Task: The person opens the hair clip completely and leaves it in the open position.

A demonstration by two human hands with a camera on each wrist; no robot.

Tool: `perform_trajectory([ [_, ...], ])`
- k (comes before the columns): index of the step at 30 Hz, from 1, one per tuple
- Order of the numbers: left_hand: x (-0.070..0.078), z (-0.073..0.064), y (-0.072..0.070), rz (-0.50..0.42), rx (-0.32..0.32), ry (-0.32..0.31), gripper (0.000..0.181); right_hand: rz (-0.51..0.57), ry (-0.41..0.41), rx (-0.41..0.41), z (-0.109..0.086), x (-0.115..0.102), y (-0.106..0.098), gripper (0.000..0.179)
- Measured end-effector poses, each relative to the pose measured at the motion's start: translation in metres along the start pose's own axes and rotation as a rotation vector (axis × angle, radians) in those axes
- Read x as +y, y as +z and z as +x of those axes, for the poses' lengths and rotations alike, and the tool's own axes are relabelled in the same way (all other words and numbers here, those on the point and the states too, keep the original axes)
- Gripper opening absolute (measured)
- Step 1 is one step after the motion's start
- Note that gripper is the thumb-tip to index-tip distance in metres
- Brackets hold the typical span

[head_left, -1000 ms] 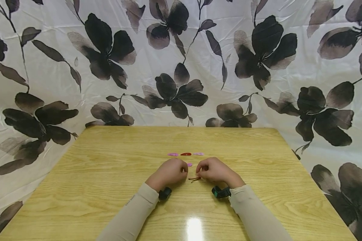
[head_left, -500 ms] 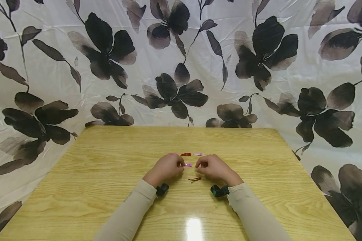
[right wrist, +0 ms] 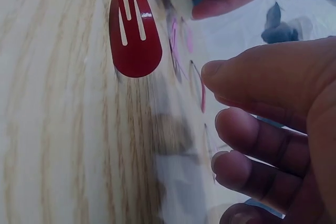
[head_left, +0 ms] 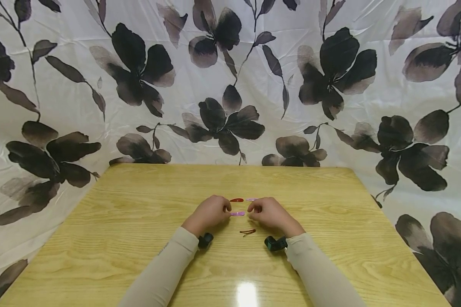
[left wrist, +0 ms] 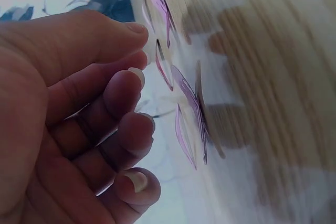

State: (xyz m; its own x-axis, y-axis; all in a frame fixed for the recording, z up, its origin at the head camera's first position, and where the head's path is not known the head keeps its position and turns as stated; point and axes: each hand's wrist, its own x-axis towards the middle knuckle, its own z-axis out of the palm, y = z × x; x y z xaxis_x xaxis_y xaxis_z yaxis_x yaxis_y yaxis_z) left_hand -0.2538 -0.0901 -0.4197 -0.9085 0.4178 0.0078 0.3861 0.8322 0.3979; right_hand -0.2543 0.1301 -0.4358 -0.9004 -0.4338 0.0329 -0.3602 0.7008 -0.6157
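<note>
My left hand (head_left: 211, 213) hovers low over the table, its fingers loosely curled and holding nothing. A pink snap hair clip (head_left: 237, 213) lies just right of its fingertips in the head view. Across from it, my right hand (head_left: 270, 216) is also loosely curled, with a gap between thumb and fingers. Between and below the hands lies a red snap clip (head_left: 247, 232), large in the right wrist view with its prongs raised. In the left wrist view a purple clip (left wrist: 190, 100) lies beyond the fingertips; the left hand hides it in the head view.
Farther back is a row with a red clip (head_left: 236, 200), a lilac clip (head_left: 251, 199) partly behind the right hand, and a pink clip (left wrist: 182, 139) hidden from the head view. The wooden table (head_left: 100, 238) meets a floral cloth (head_left: 230, 64) at its far edge.
My left hand has moved away and left from the spot beside the front red clip, uncovering the pink clip and covering the back-left one. My right hand has drawn back from the red clip.
</note>
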Motion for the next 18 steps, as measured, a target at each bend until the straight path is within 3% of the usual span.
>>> perform_trajectory([
  [18, -0.005, 0.004, -0.002, 0.001, -0.010, 0.023, 0.009, -0.007, 0.005, -0.003, 0.011, -0.001, 0.002, 0.016],
])
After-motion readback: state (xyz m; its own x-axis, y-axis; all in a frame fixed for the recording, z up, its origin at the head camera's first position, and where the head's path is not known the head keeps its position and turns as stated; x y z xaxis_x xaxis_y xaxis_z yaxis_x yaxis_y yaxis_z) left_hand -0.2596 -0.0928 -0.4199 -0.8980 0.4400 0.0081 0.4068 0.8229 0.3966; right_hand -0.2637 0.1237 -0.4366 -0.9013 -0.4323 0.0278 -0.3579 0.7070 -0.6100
